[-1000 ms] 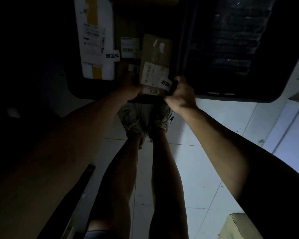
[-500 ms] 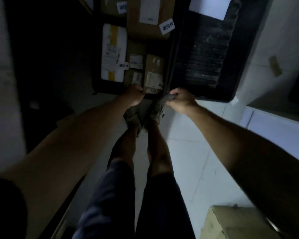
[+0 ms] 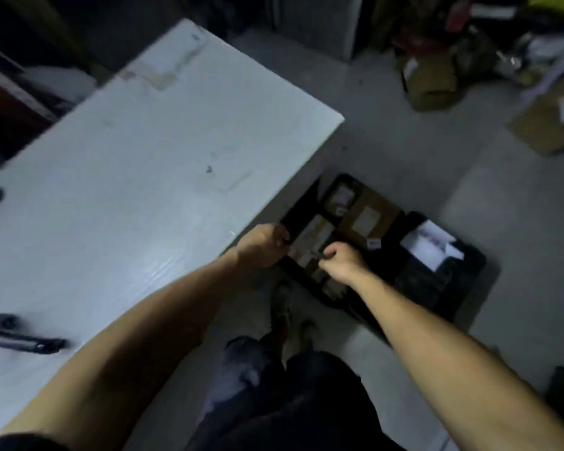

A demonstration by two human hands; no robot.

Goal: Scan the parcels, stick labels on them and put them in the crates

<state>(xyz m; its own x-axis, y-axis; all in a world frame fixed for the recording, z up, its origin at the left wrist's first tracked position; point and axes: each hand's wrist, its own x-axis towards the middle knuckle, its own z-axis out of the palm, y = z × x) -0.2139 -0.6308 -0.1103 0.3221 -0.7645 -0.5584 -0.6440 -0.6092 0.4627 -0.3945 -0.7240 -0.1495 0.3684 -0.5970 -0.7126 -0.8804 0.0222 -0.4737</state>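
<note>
Two black crates stand side by side on the floor beside the table. The left crate [image 3: 302, 203] holds several brown parcels [image 3: 368, 219] with white labels. In the right crate [image 3: 450, 288] lies a white sheet [image 3: 430, 249]. My left hand [image 3: 264, 245] is closed on the left crate's near corner. My right hand [image 3: 341, 260] is closed at the same crate's near side, over a pale parcel [image 3: 313, 236]. Blur hides its exact grip.
A long white table [image 3: 144, 157] fills the left, with a dark handled tool [image 3: 20, 340] near its front edge. My legs and feet are below the hands. Cardboard boxes [image 3: 547, 125] and packed bags [image 3: 433, 79] lie on the floor at the back right.
The view has swung up and away from the crates, bringing in the table top and the far floor. Both hands stay closed at the left crate's near side.
</note>
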